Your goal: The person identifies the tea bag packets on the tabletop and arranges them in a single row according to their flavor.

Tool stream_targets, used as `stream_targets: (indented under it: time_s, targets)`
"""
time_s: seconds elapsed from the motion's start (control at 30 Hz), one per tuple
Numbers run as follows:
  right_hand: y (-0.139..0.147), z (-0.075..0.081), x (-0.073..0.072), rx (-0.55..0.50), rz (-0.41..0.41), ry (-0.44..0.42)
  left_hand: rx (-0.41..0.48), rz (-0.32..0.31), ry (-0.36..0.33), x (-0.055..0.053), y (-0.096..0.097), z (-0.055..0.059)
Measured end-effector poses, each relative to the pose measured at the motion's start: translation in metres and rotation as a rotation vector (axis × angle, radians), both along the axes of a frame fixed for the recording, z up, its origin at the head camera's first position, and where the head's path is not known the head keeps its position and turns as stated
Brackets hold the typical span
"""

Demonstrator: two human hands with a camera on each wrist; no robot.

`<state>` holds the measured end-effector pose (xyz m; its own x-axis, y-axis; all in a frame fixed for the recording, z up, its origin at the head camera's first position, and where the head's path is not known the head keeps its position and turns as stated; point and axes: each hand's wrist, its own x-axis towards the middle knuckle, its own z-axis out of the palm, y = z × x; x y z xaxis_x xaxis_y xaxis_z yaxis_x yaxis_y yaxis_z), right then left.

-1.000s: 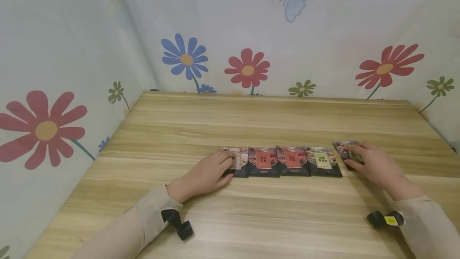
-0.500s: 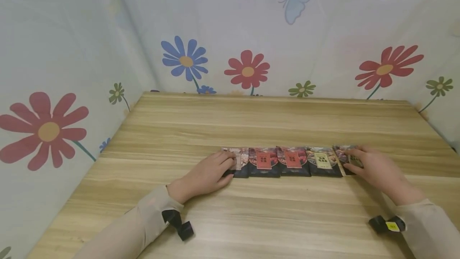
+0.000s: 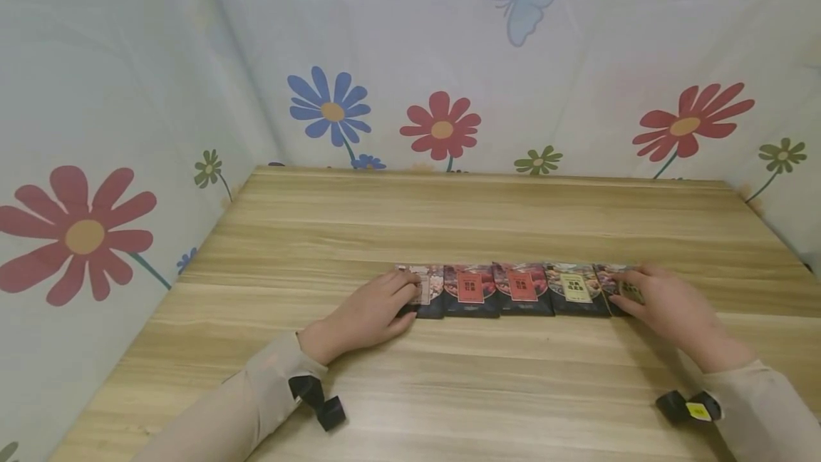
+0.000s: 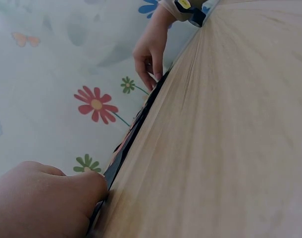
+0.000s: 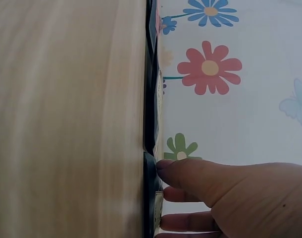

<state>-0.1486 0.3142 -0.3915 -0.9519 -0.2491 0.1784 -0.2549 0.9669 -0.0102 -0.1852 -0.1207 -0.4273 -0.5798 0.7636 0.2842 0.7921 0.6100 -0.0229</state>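
Flat dark tea packets lie in a row across the wooden table. My left hand (image 3: 368, 314) rests on the leftmost packet (image 3: 435, 292), which has a pale printed front and is partly covered by the fingers. To its right come two packets with red labels, one red-labelled packet (image 3: 471, 291) and another red-labelled packet (image 3: 522, 289), then a yellow-labelled packet (image 3: 577, 289). At the right end, my right hand (image 3: 673, 309) presses its thumb and fingertips on the last packet (image 3: 606, 281). That packet meets the yellow-labelled one. In the right wrist view the thumb (image 5: 183, 173) touches its top near the seam.
The wooden table (image 3: 449, 383) extends in front of and behind the row. A white curtain (image 3: 385, 27) with printed flowers and a butterfly stands behind and to the left. Black straps with small devices (image 3: 330, 412) are on both wrists.
My right hand has slid the rightmost packet left and straightened it, closing the gap beside the yellow-labelled packet. The left hand has stayed in place on the leftmost packet.
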Motion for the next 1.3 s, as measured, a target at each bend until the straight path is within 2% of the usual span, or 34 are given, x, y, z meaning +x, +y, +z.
stream_targets:
  time_s: [0.43, 0.97, 1.3]
  targets:
    - [-0.0006, -0.0002, -0.0007, 0.0, -0.013, -0.036, 0.017, -0.013, 0.042, -0.0002, -0.0003, -0.0006]
    - [0.0011, 0.002, -0.003, -0.019, -0.021, -0.033, -0.003, -0.021, 0.024, -0.0083, -0.0002, 0.0]
    - [-0.0055, 0.0008, -0.0054, -0.027, -0.017, -0.024, -0.017, -0.025, -0.007, -0.0071, -0.0036, 0.0035]
